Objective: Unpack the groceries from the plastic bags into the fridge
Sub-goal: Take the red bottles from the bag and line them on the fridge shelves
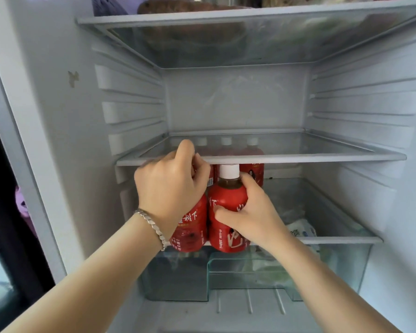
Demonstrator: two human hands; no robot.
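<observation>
Head view: right grip [252,212] clasps red-labelled plastic drink bottle with white cap [227,195], upright at front-left edge of lower glass fridge shelf [334,240]. Left grip [171,183] curls round top of second red-labelled bottle [192,227], touching beside it. More red bottles [251,171] behind.

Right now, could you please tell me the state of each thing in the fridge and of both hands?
Left hand: grips left red-labelled plastic bottle, upright.
Right hand: grips right red-labelled plastic bottle, upright, white cap on.
Red bottles behind: upright, capped.
Clear plastic crisper drawer: pushed in.
White fridge: open.
</observation>
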